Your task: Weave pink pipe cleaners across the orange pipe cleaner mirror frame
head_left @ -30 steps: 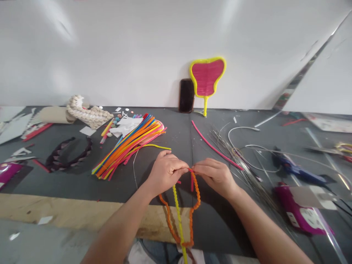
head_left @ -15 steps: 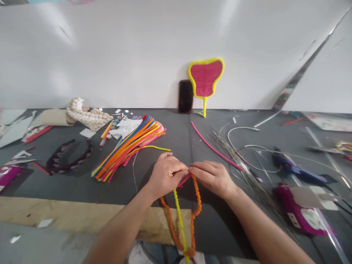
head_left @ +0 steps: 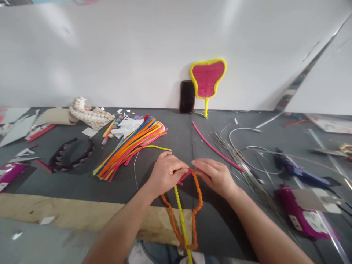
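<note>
My left hand [head_left: 168, 173] pinches the top of a frame bent from a wavy orange pipe cleaner [head_left: 198, 192], with a pink pipe cleaner [head_left: 184, 177] at the pinch. Down the middle of the orange loop runs a twisted yellow pipe cleaner [head_left: 180, 209], its lower end towards my body. My right hand [head_left: 216, 177] is just right of the pinch, fingers stretched out and loosely apart beside the orange strand; its thumb is partly hidden. Left of my hands lies a bundle of coloured pipe cleaners [head_left: 129, 150]. A single pink pipe cleaner [head_left: 216, 148] lies beyond my right hand.
A pink fan-shaped piece with yellow edging [head_left: 208, 79] and a phone [head_left: 187, 97] lean on the white wall. At right are thin wires [head_left: 244, 168], a blue glue gun [head_left: 302, 170] and a purple power strip [head_left: 305, 216]. A dark braided headband [head_left: 70, 157] lies left.
My right fingers have come off the pinch point and opened slightly, moving a little right and up. My left hand keeps its pinch. The view has shifted slightly.
</note>
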A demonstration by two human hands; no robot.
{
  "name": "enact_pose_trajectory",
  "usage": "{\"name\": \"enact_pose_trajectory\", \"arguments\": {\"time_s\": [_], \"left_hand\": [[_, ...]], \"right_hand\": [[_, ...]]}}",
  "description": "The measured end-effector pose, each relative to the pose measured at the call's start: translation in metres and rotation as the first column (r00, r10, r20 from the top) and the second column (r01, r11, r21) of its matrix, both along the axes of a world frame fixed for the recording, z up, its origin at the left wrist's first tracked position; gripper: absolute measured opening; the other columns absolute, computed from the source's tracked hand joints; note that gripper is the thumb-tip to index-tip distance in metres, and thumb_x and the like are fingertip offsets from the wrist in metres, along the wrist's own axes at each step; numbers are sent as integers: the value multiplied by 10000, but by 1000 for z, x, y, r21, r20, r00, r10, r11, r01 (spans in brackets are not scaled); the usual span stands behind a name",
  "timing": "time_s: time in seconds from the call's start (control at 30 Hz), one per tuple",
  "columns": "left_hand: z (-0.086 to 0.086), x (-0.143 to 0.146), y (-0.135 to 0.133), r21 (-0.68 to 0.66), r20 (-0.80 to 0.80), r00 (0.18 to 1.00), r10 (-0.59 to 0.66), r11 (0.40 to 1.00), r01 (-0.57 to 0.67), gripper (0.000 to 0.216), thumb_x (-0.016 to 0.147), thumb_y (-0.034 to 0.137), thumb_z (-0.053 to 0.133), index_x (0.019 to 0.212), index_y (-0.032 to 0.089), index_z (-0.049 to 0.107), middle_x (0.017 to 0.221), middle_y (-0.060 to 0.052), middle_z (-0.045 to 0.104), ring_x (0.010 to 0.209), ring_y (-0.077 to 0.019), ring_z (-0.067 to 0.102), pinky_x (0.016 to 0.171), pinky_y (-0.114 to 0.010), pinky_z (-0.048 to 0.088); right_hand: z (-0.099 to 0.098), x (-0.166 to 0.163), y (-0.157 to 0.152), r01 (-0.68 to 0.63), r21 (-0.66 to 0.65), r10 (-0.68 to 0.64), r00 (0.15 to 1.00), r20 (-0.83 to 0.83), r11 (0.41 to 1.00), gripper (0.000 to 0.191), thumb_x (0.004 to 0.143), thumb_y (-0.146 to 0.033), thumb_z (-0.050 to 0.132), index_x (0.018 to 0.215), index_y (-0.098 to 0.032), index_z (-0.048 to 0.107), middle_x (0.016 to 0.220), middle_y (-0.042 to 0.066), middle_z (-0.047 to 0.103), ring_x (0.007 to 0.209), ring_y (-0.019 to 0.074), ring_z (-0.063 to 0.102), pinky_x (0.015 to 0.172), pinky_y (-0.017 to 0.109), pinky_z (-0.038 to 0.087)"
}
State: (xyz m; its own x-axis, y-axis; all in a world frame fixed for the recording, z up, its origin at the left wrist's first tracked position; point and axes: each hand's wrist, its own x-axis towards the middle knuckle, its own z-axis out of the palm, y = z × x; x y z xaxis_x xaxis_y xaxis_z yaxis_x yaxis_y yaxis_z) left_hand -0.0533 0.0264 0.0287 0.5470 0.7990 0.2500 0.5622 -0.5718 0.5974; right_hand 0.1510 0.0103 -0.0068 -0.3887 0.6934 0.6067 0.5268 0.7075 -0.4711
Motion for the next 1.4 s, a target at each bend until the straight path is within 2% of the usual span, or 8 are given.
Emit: {"name": "enact_pose_trajectory", "arguments": {"time_s": [0.07,0.13,0.2,0.43,0.7,0.87,1.1,1.4], "left_hand": [[-2,0,1,18,-42,999,33,999,-32,170,878,275,553,786,238,691,716,38,703,707,-116,614,949,-347,315],[-4,0,2,48,-97,992,75,996,-71,154,870,261,559,798,243,694,714,34,700,720,-124,616,945,-357,312],[-8,0,1,74,-152,983,99,993,-89,152,868,255,553,804,243,690,716,33,697,739,-132,619,950,-369,300],[-19,4,-3,107,-245,968,55,994,-30,165,872,232,512,814,234,666,728,27,700,770,-150,621,951,-398,280],[-3,0,0,21,-211,977,-32,999,38,200,920,265,457,1022,224,623,945,-20,714,897,-174,619,908,-373,338],[1,2,-1,87,-225,973,45,996,-26,307,752,376,679,969,194,561,961,-51,667,919,-236,591,846,-380,377],[-11,10,-7,239,-257,958,127,969,-64,107,847,216,530,946,193,564,904,-37,674,878,-207,598,933,-420,325],[-12,8,-6,308,-212,968,133,949,-63,207,905,208,453,874,228,657,873,-5,713,805,-157,627,985,-419,287]], "right_hand": [[0,0,-2,38,-264,-75,988,-132,964,190,916,-224,474,1036,-216,621,862,56,723,701,149,690,658,262,561],[1,-3,-5,0,-501,-143,959,-247,865,211,911,-259,471,1063,-206,607,835,42,723,652,138,690,608,245,566],[2,-8,-9,-42,-603,-160,948,-277,797,257,866,-287,540,1103,-202,593,872,39,726,709,147,698,638,247,571],[4,-26,-20,169,-472,-203,979,-22,865,164,817,-201,540,937,-212,651,816,17,727,700,154,683,651,242,528],[8,-21,-17,195,-533,-275,959,-74,824,136,815,-219,546,861,-208,673,676,-4,708,560,137,650,550,222,499],[8,-15,-12,241,-574,-366,924,-110,782,144,824,-253,542,852,-203,674,651,-6,698,557,143,653,547,230,501],[7,-18,-14,286,-481,-361,930,-69,829,145,817,-249,549,845,-210,686,718,4,718,572,141,644,577,237,506],[11,-19,-15,267,-474,-347,934,-87,839,144,801,-230,548,810,-212,691,695,2,713,575,139,641,586,237,510]]}}
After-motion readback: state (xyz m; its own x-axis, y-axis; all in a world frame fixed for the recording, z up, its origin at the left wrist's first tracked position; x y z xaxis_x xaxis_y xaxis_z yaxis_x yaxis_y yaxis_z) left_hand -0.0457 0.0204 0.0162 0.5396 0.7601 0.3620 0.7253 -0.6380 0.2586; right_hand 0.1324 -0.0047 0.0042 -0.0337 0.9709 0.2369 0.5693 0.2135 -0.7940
